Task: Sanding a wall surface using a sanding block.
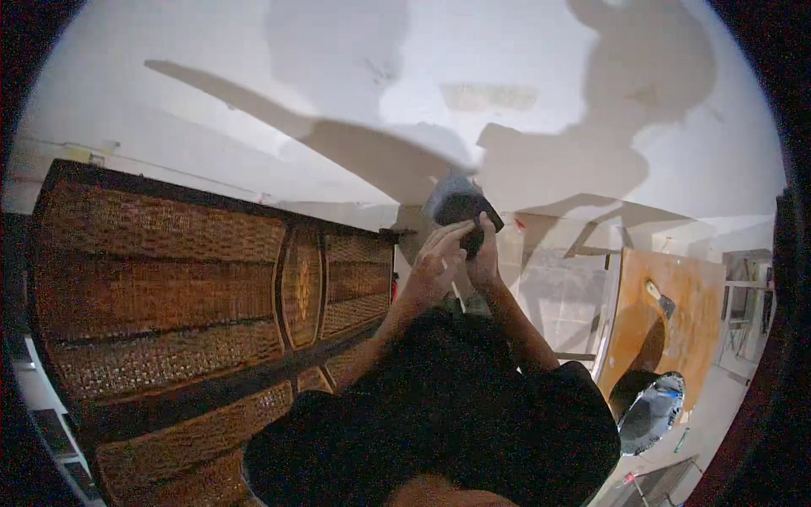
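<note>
Both hands are raised together against the white wall, just right of the top right corner of the woven cabinet. Between them is a small dark object, flat and roughly rectangular, its long axis tilted down to the right. The left hand curls its fingers up against the object's lower left side; the right hand closes on its lower edge, thumb pointing up. Both hands touch it, neither clearly nearer. Further right of the cabinet, an orange-brown board leans upright, with a grey-blue bag below it. No labels or signs are legible.
</note>
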Demonstrator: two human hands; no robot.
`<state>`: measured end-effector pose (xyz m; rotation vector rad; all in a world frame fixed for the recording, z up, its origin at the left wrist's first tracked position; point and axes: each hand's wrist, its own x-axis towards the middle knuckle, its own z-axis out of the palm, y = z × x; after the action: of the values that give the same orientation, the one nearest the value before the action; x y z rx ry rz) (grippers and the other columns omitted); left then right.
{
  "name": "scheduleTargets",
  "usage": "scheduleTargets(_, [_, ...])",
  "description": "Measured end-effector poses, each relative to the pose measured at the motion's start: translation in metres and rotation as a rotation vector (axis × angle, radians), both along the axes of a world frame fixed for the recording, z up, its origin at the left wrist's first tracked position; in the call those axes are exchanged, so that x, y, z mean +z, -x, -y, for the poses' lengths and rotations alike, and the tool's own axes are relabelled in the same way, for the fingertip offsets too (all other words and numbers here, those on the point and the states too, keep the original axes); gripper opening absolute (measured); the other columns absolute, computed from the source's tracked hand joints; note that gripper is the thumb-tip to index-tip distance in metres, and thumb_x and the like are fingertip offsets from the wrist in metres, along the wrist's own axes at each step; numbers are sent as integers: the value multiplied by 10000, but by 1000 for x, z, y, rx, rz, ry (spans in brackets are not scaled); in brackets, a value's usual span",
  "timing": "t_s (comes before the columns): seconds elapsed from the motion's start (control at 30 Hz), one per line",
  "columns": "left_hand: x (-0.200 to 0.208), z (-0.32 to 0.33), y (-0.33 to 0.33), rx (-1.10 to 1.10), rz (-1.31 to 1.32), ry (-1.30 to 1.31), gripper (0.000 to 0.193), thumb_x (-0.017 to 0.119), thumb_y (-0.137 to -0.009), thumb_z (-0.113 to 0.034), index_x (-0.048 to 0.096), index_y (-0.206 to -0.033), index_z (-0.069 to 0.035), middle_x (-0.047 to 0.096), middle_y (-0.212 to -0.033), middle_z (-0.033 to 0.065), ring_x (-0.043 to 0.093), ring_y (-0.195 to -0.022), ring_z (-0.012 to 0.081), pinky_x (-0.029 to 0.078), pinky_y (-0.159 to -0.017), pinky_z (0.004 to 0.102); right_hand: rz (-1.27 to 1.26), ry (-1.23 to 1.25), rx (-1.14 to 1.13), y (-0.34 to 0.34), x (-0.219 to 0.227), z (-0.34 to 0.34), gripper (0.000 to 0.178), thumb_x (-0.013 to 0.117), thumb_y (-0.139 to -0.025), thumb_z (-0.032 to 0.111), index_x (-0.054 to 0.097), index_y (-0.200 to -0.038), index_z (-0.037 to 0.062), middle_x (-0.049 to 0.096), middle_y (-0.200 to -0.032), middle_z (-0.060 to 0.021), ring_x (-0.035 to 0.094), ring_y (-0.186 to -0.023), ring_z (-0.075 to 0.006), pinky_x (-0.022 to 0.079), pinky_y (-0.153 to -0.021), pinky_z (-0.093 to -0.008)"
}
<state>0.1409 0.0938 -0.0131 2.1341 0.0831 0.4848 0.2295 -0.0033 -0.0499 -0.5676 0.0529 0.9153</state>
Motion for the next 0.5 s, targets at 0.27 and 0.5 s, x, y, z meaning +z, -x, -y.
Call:
scheduleTargets(0.27, [13, -63, -38, 5, -58, 95, 353, 625, -945, -88, 611, -1295, -48, 623, -1315, 165, 560, -1277, 312, 466, -1046, 442, -161, -21, -335, -63, 59, -18, 475, 512, -987, 347, 537, -1333, 22, 640, -1259, -145, 641, -1125, -293, 523, -983, -437])
scheduleTargets(0.5, [38, -147, -91, 29, 137, 161, 230, 616, -964, -114, 657, -1167, -15, 665, -1187, 153, 640, -1083, 318, 491, -965, 401, 242, 51, -1020, -164, 95, -37, 507, 554, -973, 408, 526, -1362, 84, 626, -1242, -83, 584, -1139, -214, 442, -1000, -378])
